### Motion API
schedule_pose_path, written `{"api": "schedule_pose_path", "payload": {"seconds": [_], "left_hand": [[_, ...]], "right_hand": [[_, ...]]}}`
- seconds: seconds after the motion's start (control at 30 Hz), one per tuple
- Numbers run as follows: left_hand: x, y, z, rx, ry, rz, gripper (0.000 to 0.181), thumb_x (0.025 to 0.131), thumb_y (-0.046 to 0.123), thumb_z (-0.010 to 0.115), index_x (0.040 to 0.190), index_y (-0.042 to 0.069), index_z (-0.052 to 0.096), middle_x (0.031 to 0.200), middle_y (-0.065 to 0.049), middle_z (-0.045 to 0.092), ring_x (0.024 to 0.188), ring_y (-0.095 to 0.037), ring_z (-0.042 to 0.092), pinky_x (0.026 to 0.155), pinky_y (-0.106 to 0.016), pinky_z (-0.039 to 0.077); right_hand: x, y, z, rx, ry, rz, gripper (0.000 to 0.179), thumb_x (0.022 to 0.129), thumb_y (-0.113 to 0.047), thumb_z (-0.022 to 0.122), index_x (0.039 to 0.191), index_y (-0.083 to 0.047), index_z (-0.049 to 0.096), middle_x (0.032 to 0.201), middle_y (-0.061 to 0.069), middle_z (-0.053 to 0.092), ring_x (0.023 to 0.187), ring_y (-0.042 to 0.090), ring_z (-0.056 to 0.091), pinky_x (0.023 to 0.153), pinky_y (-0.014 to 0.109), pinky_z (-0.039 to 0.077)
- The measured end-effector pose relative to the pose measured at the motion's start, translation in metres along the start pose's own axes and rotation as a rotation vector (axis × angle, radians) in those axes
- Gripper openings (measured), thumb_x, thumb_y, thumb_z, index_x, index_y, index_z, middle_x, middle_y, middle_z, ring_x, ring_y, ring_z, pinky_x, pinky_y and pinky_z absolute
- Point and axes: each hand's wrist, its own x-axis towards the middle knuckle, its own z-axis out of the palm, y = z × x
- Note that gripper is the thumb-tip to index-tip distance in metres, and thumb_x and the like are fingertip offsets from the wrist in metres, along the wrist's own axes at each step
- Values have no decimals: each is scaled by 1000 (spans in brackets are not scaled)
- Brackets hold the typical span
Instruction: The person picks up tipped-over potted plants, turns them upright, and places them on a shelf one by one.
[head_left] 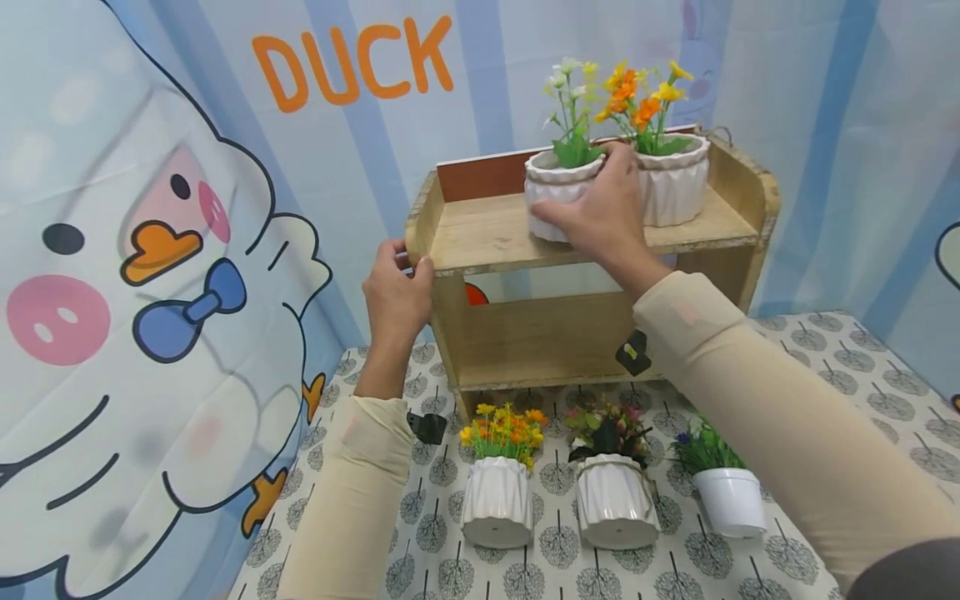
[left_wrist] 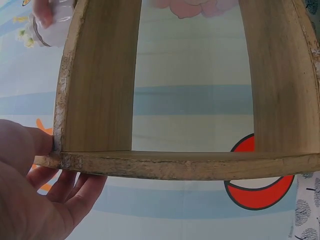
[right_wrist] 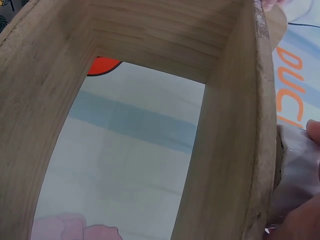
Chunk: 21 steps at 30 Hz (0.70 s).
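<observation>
My right hand grips a white ceramic flowerpot with white flowers, its thumb across the front. The pot is upright at the top board of a small wooden shelf. Close on its right stands a second white pot, with orange and yellow flowers. At the shelf's left upper corner my left hand holds the side panel; in the left wrist view its thumb and fingers lie either side of the wooden edge. The right wrist view catches only part of the held pot.
In front of the shelf, three potted plants lie tipped on the patterned tablecloth: yellow-orange flowers, pinkish flowers and a purple-flowered plant in a smooth pot. A cartoon duck curtain hangs behind and to the left.
</observation>
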Motion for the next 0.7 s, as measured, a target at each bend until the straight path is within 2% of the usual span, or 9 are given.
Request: {"api": "schedule_pose_path", "payload": {"seconds": [0.43,0.7], "left_hand": [[0,1,3,15,0,-6,39,99,27,61,134,11,58,129,-13,70,114,-29,69,89,-42,61],[0,-1,3,11,9,2,39,98,26,60,134,10,58,128,-14,70,112,-30,69,89,-43,60]], "right_hand": [[12,2,12,-79,-37,91,108,73,-50,85,153,-12,24,155,14,39,140,29,42,117,40,38],[16,-1,17,-93,-69,104,107,75,-49,85,152,-13,21,155,16,38,139,30,44,117,42,40]]}}
